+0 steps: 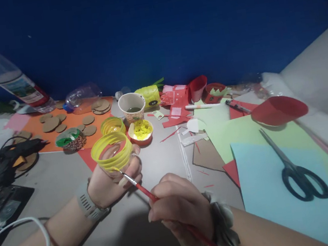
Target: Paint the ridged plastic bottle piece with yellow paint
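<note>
My left hand point(111, 182) is closed round a cut piece of clear plastic bottle point(111, 151), a ribbed ring painted yellow, and holds it up over the table. My right hand point(178, 210) pinches a thin red paintbrush point(144, 190). Its tip touches the lower edge of the yellow ring. Just behind stand a second yellow ring point(112, 125), a small red dish of yellow paint point(141, 131) and a paper cup point(132, 106) of dark water.
Black scissors point(297, 170) lie on blue and green paper sheets point(269, 189) at the right, with a red cone point(279, 110) behind. Cardboard discs point(51, 124) sit on orange paper, a black glue gun point(19, 150) and cables at the left. Plastic bottles point(10, 80) lie along the back.
</note>
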A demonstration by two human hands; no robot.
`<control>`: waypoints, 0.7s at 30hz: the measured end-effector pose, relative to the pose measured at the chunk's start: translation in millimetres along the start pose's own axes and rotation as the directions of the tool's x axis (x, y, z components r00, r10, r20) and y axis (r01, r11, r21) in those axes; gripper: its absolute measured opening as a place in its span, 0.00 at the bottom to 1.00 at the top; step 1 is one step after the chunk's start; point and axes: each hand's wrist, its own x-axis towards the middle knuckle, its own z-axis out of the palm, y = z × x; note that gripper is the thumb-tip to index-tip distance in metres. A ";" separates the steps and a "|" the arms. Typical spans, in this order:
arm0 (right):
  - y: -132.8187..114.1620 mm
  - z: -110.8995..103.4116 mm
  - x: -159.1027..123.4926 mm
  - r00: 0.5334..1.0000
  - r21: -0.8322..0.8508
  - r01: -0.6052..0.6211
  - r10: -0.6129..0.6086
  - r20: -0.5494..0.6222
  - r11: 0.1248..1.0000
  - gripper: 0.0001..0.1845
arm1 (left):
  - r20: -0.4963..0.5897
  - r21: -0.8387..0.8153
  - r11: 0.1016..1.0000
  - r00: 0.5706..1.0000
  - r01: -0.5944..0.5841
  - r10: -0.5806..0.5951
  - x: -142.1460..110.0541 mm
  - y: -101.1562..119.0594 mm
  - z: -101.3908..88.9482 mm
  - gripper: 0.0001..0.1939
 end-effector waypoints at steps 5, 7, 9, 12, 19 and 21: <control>-2.1 0.8 4.0 0.994 0.077 0.029 -0.020 -0.111 0.997 0.10 | 0.004 -0.008 1.000 1.000 0.002 -0.002 1.2 1.4 0.7 0.05; -2.2 -0.5 5.5 0.994 0.087 0.032 -0.023 -0.104 0.996 0.08 | -0.002 -0.009 1.000 1.000 -0.005 0.005 1.2 1.3 0.6 0.05; -1.7 -1.8 6.3 0.994 0.090 0.042 -0.032 -0.106 0.995 0.07 | -0.002 -0.009 1.000 1.000 -0.010 0.010 0.3 1.2 0.4 0.05; -0.4 -2.5 6.7 0.995 0.081 0.051 -0.043 -0.095 0.995 0.07 | -0.006 -0.003 1.000 1.000 -0.018 0.018 -1.6 1.3 0.4 0.05; 3.6 -2.7 4.6 0.961 0.106 -0.025 0.053 -0.272 0.994 0.09 | -0.012 -0.051 0.999 1.000 -0.010 0.010 -0.7 3.5 2.7 0.09; 3.2 -4.6 4.6 0.964 0.107 -0.051 0.076 -0.254 0.993 0.09 | -0.011 -0.034 0.999 1.000 -0.013 0.013 0.5 3.2 2.6 0.11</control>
